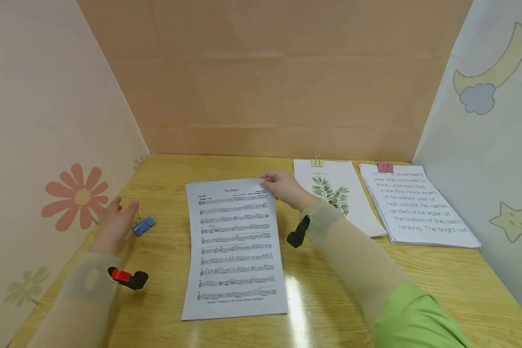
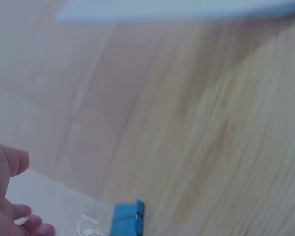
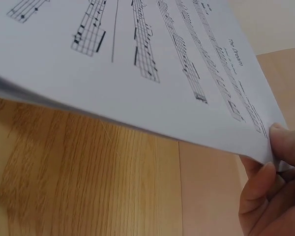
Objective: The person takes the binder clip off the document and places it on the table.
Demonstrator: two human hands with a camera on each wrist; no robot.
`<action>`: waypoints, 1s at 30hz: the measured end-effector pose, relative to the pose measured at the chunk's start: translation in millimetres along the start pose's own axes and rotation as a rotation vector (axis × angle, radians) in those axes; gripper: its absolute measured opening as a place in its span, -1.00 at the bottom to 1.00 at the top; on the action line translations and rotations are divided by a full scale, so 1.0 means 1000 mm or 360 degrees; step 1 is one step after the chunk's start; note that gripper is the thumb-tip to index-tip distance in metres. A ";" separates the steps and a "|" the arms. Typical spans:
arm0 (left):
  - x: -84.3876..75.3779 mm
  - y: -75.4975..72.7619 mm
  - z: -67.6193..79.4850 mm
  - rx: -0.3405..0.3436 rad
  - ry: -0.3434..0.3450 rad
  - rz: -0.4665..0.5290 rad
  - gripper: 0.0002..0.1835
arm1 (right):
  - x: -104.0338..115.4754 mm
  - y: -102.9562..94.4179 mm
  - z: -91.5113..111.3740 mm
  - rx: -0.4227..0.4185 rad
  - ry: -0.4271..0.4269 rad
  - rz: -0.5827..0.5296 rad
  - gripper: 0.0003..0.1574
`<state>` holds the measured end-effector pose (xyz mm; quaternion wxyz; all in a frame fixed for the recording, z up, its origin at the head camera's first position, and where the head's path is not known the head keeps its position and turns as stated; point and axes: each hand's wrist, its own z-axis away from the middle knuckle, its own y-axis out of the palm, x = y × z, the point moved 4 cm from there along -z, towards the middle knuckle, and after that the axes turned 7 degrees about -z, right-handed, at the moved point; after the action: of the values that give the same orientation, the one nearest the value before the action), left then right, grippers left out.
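A stack of sheet music (image 1: 237,246) titled "The Dream" is in the middle of the head view. My right hand (image 1: 282,187) pinches its top right corner, thumb on the printed face and fingers beneath. In the right wrist view the sheets (image 3: 123,93) slope, their edge raised over the wood. To the left, a blue binder clip (image 1: 144,225) lies on the table, its wire handles towards my left hand (image 1: 115,224). That hand's fingers are spread beside the handles; the left wrist view shows a gap between the fingertips (image 2: 48,229) and the clip (image 2: 127,219).
On the right lie a plant-print stack (image 1: 343,200) with a yellow binder clip (image 1: 317,163) and a text stack (image 1: 417,208) with a red clip (image 1: 384,167). Panels close in the wooden table (image 1: 156,299) at left, back (image 1: 278,87) and right.
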<state>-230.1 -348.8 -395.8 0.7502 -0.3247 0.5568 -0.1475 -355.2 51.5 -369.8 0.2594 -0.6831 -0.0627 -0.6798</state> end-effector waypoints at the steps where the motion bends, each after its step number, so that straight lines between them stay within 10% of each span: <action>1: -0.007 0.001 0.006 -0.0079 0.0087 0.0015 -0.05 | -0.001 0.000 -0.001 -0.0003 0.0002 0.0003 -0.75; 5: -0.040 0.012 0.038 -0.0253 0.0527 -0.0131 -0.34 | -0.002 0.000 -0.003 -0.0017 0.0026 -0.0008 -0.75; 10: -0.069 0.048 0.079 -0.0073 0.1244 -0.0566 -0.84 | -0.006 0.001 -0.009 -0.0028 0.0040 0.0013 -0.74; 15: -0.076 0.085 0.114 0.0025 0.1743 -0.0949 -0.76 | -0.006 0.004 -0.012 -0.0023 0.0046 0.0032 -0.73; 23: -0.069 0.114 0.149 0.0536 0.1623 -0.1124 -0.77 | -0.005 0.008 -0.019 -0.0027 0.0030 0.0067 -0.70; 30: -0.058 0.123 0.151 0.0575 0.1573 -0.1169 -0.72 | -0.011 0.014 -0.029 0.0011 0.0040 0.0039 -0.69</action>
<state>-126.1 -174.4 -407.4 0.3485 -0.2565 0.6557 -0.6187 -375.7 29.1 -385.5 0.2709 -0.6744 -0.0534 -0.6848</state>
